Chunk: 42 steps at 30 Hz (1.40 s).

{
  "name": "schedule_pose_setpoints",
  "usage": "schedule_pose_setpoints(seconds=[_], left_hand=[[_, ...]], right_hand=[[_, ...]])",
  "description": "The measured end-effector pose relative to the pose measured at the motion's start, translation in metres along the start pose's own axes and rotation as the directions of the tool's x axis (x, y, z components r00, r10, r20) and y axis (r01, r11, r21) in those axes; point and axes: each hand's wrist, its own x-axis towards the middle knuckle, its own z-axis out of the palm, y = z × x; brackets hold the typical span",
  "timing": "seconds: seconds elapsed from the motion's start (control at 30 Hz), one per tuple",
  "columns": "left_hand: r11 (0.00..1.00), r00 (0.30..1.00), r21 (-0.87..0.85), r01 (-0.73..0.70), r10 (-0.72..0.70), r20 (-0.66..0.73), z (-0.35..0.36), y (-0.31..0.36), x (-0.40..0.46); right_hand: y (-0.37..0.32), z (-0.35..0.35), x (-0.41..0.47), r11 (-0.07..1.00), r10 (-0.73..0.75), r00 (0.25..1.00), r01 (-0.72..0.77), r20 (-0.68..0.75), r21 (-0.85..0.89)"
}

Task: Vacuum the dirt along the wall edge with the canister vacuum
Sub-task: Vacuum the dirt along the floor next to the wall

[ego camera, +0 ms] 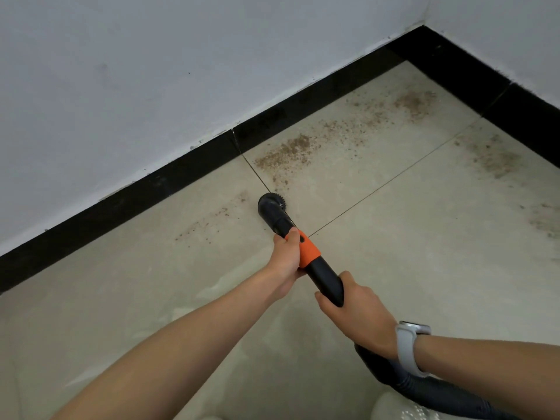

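Observation:
A black vacuum wand (325, 277) with an orange collar (309, 251) slants from lower right up to a round brush nozzle (271, 204) resting on the beige tile floor. My left hand (286, 256) grips the wand at the orange collar. Lower down, my right hand (356, 310) grips the black tube, a grey watch on its wrist. Brown dirt (285, 154) lies just beyond the nozzle near the black baseboard (188, 174). Thinner specks (209, 221) lie left of the nozzle. The canister is out of view.
The ribbed hose (424, 389) runs off the bottom right. More dirt patches lie toward the room corner (409, 103) and along the right wall (497, 160). White walls meet at the top right. A pale object (394, 409) shows at the bottom edge.

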Motion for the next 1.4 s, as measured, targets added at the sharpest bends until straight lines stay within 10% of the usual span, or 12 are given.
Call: schedule_pose_setpoints(seconds=[0.87, 1.1, 1.4], left_hand=[[0.978, 0.943, -0.091, 0.188, -0.154, 0.296, -0.016, -0.019, -0.012], [0.989, 0.992, -0.142, 0.036, -0.017, 0.129, -0.013, -0.009, -0.002], [0.983, 0.999, -0.176, -0.042, 0.037, -0.029, -0.027, 0.037, 0.013]], right_hand=[[0.024, 0.005, 0.001, 0.998, 0.028, 1.0, -0.027, -0.011, 0.059], [-0.003, -0.001, 0.022, 0.997, -0.041, 0.999, 0.042, -0.011, 0.058], [-0.052, 0.013, 0.057, 0.888, -0.04, 0.997, 0.007, 0.062, 0.46]])
